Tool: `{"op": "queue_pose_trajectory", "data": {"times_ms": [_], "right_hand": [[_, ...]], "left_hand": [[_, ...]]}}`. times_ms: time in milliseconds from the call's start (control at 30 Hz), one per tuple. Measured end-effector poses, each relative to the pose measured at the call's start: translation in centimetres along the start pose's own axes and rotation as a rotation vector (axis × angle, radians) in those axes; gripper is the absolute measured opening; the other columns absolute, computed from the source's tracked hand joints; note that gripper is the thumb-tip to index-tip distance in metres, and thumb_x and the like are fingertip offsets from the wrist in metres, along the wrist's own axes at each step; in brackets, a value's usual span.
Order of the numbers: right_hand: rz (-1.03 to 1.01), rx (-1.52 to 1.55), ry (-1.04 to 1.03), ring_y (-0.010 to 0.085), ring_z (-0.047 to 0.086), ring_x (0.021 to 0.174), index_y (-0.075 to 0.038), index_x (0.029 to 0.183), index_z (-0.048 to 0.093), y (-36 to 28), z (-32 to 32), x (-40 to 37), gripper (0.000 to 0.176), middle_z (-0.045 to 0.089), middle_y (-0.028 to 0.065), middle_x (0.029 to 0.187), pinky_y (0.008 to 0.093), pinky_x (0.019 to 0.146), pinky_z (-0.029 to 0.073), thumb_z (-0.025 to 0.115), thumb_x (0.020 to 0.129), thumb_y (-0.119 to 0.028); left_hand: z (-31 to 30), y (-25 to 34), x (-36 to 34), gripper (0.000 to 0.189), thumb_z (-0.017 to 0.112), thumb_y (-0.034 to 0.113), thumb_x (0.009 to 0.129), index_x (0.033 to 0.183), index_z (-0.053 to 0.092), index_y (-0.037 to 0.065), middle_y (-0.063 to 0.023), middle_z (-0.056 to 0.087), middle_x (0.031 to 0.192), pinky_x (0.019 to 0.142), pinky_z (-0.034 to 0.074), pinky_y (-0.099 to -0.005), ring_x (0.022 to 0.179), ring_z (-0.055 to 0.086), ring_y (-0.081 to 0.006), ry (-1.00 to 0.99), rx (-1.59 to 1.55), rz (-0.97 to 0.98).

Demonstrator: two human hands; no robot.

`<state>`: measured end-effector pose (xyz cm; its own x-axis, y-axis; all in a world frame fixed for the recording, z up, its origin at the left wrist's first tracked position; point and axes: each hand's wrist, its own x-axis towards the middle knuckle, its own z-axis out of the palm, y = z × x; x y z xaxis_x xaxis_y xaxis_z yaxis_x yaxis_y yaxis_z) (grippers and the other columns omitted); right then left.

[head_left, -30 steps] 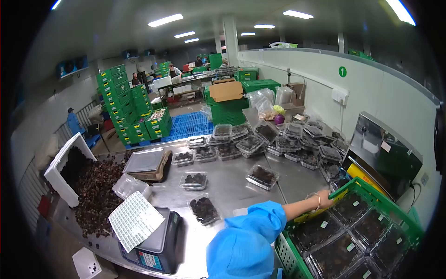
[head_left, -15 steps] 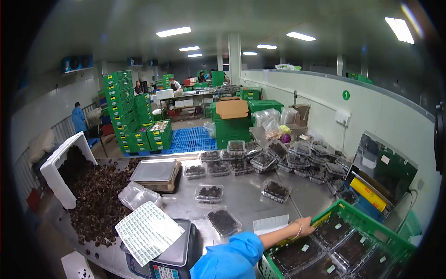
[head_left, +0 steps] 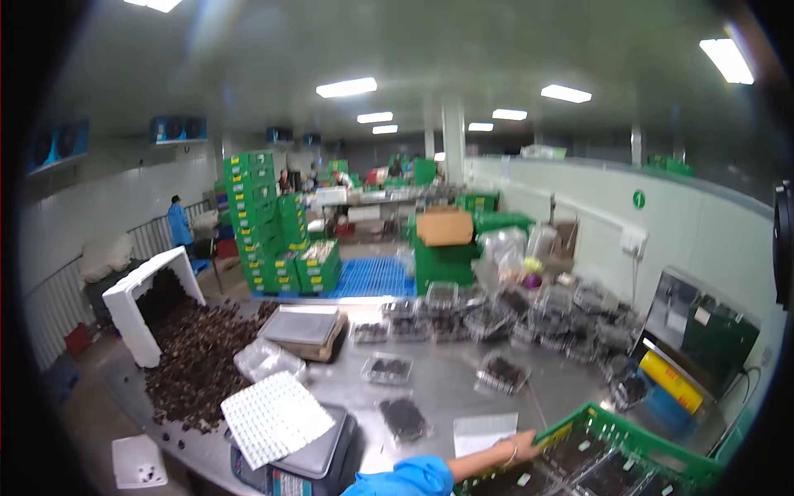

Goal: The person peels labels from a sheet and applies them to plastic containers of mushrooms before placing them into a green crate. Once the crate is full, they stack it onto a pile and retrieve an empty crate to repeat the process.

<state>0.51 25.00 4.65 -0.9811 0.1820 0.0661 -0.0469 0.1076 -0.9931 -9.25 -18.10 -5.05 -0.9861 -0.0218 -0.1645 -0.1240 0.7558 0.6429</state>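
My left hand, below a blue sleeve and a bracelet, is closed round the rim of a green plastic crate at the lower right. Inside the crate lie several clear packs of dark mushroom-like pieces with small pale labels. My right hand is out of view. Beside the left wrist a white paper sheet lies on the metal table. Left of it are a loose clear pack and a scale, partly covered by a sheet of labels.
At left, a tipped white foam box stands by a heap of dark pieces. Filled clear packs pile up at the back right, near a wrapping machine. Green crates stand stacked behind; a person in blue is far left.
The view has tilted upward and turned slightly left, with some blur. The crate and my left hand on its rim have shifted left, nearer the paper sheet.
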Motion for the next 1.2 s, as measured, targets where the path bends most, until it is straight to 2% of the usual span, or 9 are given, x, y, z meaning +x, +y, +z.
{"op": "queue_pose_trajectory", "data": {"times_ms": [133,167,533,1067,1133,1200], "right_hand": [[0.017,-0.027,0.01,0.0337,0.044,0.11,0.005,0.123,0.032,-0.7,-1.2,1.1,0.059,0.039,0.0268,0.122,0.0382,0.091,0.037,0.055,0.08,-0.027],[0.02,-0.033,0.01,0.0337,0.044,0.11,0.005,0.123,0.032,-0.8,-1.4,1.4,0.059,0.039,0.0267,0.122,0.0382,0.091,0.037,0.055,0.08,-0.027],[0.028,-0.029,0.026,0.0332,0.044,0.109,0.005,0.122,0.033,-0.8,-2.8,3.3,0.057,0.04,0.0262,0.122,0.0381,0.091,0.037,0.055,0.079,-0.027],[0.032,-0.028,0.049,0.0326,0.045,0.109,0.005,0.121,0.036,-0.6,-3.5,3.5,0.055,0.041,0.0254,0.121,0.038,0.091,0.037,0.054,0.079,-0.026],[0.033,-0.029,0.05,0.0325,0.045,0.109,0.004,0.121,0.036,-0.7,-3.7,3.5,0.055,0.041,0.0253,0.121,0.038,0.091,0.037,0.054,0.079,-0.026],[0.036,-0.029,0.055,0.0324,0.045,0.109,0.004,0.121,0.036,-0.6,-3.7,3.5,0.055,0.042,0.0252,0.121,0.038,0.091,0.037,0.054,0.079,-0.026]], "left_hand": [[0.2,0.7,-0.5,0.042,0.054,0.035,0.076,0.1,0.046,0.001,-0.0245,0.058,0.089,0.076,0.045,-0.0418,0.085,0.057,-0.0379,0.046,0.008,-0.036],[-0.6,1.6,-0.9,0.04,0.052,0.03,0.079,0.105,0.046,0.001,-0.0247,0.057,0.099,0.08,0.043,-0.042,0.093,0.055,-0.0376,-0.011,0.027,-0.091],[-1.0,2.4,-0.4,0.038,0.05,0.027,0.079,0.104,0.046,0.0,-0.0247,0.056,0.101,0.081,0.042,-0.0422,0.095,0.054,-0.0373,-0.011,-0.001,-0.128],[-1.3,2.4,-0.5,0.044,0.052,0.031,0.077,0.107,0.047,-0.001,-0.0253,0.055,0.102,0.083,0.042,-0.0396,0.096,0.054,-0.0361,-0.009,-0.042,-0.094],[-0.7,1.8,-0.2,0.042,0.053,0.034,0.077,0.101,0.048,0.0,-0.0241,0.057,0.094,0.08,0.042,-0.0397,0.09,0.055,-0.0375,0.042,-0.039,-0.058],[-0.7,1.7,-0.1,0.042,0.053,0.034,0.077,0.101,0.048,0.0,-0.024,0.057,0.094,0.08,0.042,-0.0396,0.09,0.055,-0.0374,0.042,-0.033,-0.058]]}}
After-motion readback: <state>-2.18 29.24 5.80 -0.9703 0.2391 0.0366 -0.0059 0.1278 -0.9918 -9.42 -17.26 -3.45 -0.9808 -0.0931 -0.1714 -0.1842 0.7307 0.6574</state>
